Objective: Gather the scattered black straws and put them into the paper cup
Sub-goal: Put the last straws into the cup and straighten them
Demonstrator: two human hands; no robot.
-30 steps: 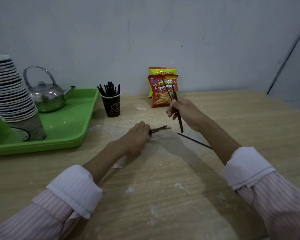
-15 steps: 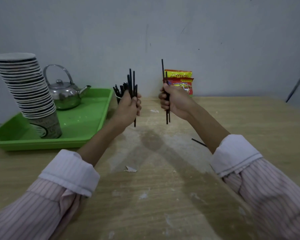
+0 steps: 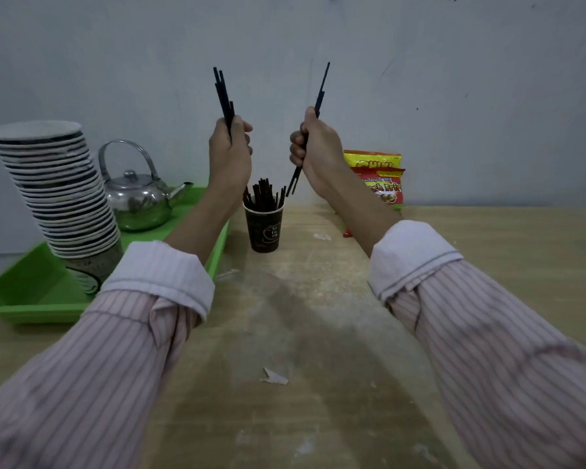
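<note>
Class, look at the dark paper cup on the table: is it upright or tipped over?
Upright. The paper cup stands on its base on the table, rim upward, with black straws sticking out.

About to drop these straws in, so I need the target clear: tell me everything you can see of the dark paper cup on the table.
The paper cup is dark brown with a pale rim and a faint cup emblem printed on its side. It stands upright on the wooden table, just right of the green tray, not visibly touching it. A loose bunch of black straws already stands inside, leaning outward. Neither hand touches it.
</note>
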